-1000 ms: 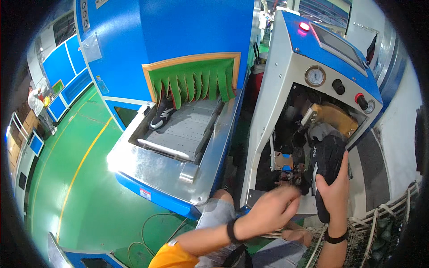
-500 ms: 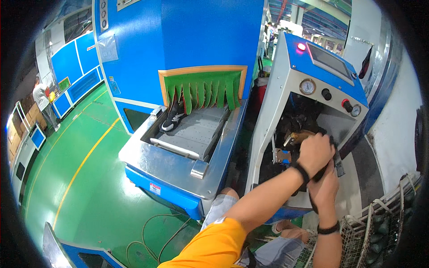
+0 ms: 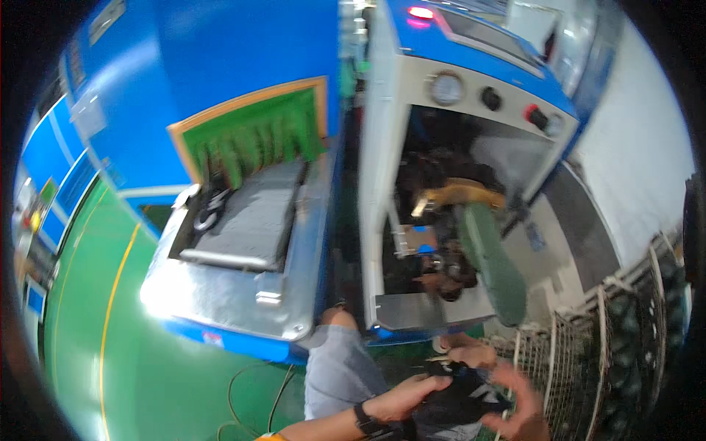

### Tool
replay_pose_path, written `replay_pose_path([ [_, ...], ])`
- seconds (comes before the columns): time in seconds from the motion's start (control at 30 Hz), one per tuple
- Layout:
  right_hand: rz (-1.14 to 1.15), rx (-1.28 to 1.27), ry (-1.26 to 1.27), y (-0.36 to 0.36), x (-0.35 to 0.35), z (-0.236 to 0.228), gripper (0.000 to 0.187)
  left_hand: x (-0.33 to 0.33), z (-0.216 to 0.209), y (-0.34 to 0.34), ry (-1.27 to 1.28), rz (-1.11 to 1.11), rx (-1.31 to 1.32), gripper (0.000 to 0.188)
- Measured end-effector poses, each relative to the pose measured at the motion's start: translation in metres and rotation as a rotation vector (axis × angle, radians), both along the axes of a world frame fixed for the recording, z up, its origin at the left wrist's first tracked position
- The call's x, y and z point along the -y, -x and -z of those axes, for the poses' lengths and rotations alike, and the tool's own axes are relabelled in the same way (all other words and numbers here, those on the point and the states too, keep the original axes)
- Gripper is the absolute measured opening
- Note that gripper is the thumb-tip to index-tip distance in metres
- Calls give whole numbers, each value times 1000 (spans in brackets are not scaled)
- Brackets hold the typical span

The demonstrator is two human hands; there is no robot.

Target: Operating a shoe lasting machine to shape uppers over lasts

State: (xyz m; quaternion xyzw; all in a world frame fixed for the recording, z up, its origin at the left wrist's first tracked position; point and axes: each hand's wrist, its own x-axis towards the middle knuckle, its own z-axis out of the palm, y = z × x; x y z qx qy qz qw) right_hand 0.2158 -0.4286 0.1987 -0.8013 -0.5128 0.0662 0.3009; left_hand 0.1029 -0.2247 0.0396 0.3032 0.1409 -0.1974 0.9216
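A black shoe (image 3: 462, 397) with white marks is held low over my lap, blurred by motion. My left hand (image 3: 412, 395) grips its left side, thumb on top. Curved around its right end is my right hand (image 3: 523, 400), its fingers bent against the shoe. Beyond the hands, a green foot-shaped form (image 3: 491, 261) slants out of the machine opening, with nothing over it. A yellowish-brown clamp part (image 3: 463, 192) crosses behind its upper end.
The blue and white machine (image 3: 382, 184) has a gauge (image 3: 446, 88), knobs and a lit red lamp (image 3: 421, 13). To the left, another black shoe (image 3: 213, 206) lies on a grey conveyor (image 3: 254, 213) by green curtain strips (image 3: 250, 140). Wire racks (image 3: 551, 360) stand at right.
Both hands have come down from the machine opening to my lap with the black shoe. The green form now shows uncovered. My view has swung to the right.
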Motion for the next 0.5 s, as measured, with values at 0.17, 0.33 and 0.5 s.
replay_pose_path([
  [0.17,268,-1175,-395,-81,-75,9,78,-16,-17,16,-887,80,258,50],
  [0.33,12,-1465,-569,-115,-121,-15,37,10,6,17,-812,-120,334,40],
  [0.5,-97,-1266,-766,-99,-84,-46,55,14,16,25,-720,-60,256,49],
])
